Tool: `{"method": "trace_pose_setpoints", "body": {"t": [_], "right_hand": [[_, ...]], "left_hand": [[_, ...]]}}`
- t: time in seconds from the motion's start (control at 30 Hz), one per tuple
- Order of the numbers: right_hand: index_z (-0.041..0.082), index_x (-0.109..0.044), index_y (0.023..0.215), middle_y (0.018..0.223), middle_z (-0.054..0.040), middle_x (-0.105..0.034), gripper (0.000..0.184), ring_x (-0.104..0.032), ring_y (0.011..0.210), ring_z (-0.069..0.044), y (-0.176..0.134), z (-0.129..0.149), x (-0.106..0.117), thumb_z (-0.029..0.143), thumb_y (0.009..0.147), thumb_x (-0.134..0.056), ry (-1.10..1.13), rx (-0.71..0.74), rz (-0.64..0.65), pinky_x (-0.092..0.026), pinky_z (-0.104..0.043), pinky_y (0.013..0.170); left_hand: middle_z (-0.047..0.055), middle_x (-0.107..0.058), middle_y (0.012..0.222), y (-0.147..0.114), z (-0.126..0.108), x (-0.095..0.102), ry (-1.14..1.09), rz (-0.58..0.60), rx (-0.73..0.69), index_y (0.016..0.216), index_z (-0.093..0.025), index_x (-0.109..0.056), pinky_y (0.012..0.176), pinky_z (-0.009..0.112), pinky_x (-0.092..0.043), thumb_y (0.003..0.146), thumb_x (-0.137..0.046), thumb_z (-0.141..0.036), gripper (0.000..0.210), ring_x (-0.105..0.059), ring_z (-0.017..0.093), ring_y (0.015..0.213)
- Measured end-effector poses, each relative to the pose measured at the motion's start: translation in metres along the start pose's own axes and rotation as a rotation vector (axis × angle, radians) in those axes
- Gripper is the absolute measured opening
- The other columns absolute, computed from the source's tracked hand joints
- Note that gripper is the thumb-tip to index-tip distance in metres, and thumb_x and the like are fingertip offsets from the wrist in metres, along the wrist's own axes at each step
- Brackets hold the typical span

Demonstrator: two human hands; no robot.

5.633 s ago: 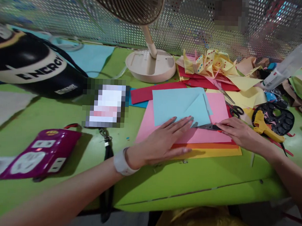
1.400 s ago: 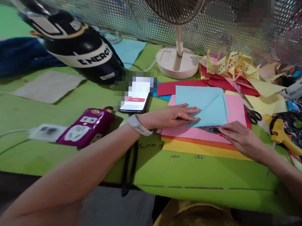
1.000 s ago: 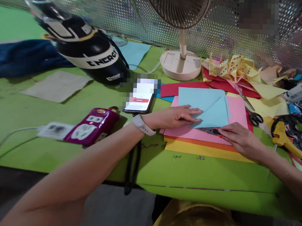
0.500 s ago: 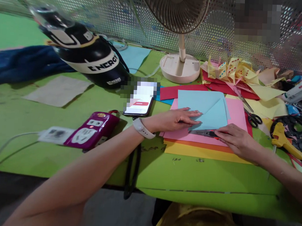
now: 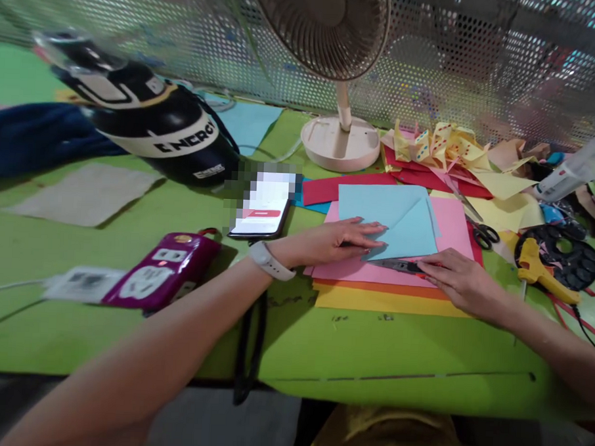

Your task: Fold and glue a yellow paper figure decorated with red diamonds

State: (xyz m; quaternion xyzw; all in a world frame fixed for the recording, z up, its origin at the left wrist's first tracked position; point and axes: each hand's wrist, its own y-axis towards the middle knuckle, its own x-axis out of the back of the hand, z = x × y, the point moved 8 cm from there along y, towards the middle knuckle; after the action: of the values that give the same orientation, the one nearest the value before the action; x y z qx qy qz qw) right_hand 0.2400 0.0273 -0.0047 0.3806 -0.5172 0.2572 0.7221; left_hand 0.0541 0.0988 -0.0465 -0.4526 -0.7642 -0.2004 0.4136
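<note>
A folded light-blue paper [image 5: 387, 210] lies on a pink sheet [image 5: 450, 223], stacked over orange and yellow sheets [image 5: 387, 299]. My left hand [image 5: 336, 241], with a white watch on its wrist, lies flat with its fingers pressing the blue paper's lower left edge. My right hand [image 5: 457, 282] holds a small cutter with a red handle [image 5: 399, 265] against the blue paper's bottom edge, blade pointing left.
A desk fan [image 5: 338, 142] stands behind the papers. A phone [image 5: 261, 211], a magenta power strip [image 5: 160, 276] and a black helmet [image 5: 148, 128] lie to the left. Scissors [image 5: 482, 234], a yellow glue gun [image 5: 541, 276], a black tray and folded yellow paper shapes [image 5: 443, 147] fill the right.
The cutter's blade has slid left along the blue paper's bottom edge under my right hand. My left hand stays pressed on the paper. The view has shifted slightly.
</note>
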Motion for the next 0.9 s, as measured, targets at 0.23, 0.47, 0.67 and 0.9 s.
{"method": "trace_pose_setpoints", "body": {"t": [0.23,0.47,0.67,0.9], "right_hand": [[0.019,-0.064,0.124,0.113,-0.012,-0.07,0.033,-0.064,0.102,-0.023,0.002,0.002,-0.001,0.015,0.097,-0.045,0.025,-0.031,-0.017,-0.059,-0.041,0.086],[0.02,-0.063,0.125,0.114,-0.0114,-0.07,0.035,-0.064,0.102,-0.024,0.002,0.002,-0.003,0.013,0.096,-0.045,0.008,-0.04,-0.019,-0.059,-0.042,0.084],[0.019,-0.06,0.129,0.116,-0.0115,-0.07,0.038,-0.064,0.101,-0.025,0.003,0.006,-0.003,0.009,0.094,-0.046,-0.009,-0.052,-0.04,-0.059,-0.042,0.082],[0.013,-0.062,0.125,0.114,-0.0139,-0.07,0.035,-0.064,0.099,-0.025,0.004,0.011,-0.001,0.008,0.094,-0.047,0.017,-0.037,-0.054,-0.06,-0.042,0.081]], "left_hand": [[-0.007,-0.031,0.159,0.001,-0.001,0.0,0.013,-0.01,-0.015,0.141,-0.038,-0.05,0.122,0.039,-0.013,0.105,-0.031,-0.039,0.041,-0.026,0.016,0.148],[-0.007,-0.03,0.159,0.002,-0.002,0.001,0.015,-0.013,-0.013,0.141,-0.037,-0.05,0.122,0.039,-0.012,0.105,-0.032,-0.038,0.04,-0.026,0.016,0.148],[-0.005,-0.03,0.159,0.001,-0.003,0.001,0.007,-0.022,-0.02,0.14,-0.034,-0.051,0.122,0.039,-0.012,0.104,-0.035,-0.034,0.04,-0.025,0.016,0.148],[-0.006,-0.03,0.159,0.001,-0.003,0.001,-0.001,-0.019,-0.018,0.14,-0.036,-0.051,0.123,0.039,-0.012,0.104,-0.035,-0.033,0.039,-0.025,0.015,0.148]]}}
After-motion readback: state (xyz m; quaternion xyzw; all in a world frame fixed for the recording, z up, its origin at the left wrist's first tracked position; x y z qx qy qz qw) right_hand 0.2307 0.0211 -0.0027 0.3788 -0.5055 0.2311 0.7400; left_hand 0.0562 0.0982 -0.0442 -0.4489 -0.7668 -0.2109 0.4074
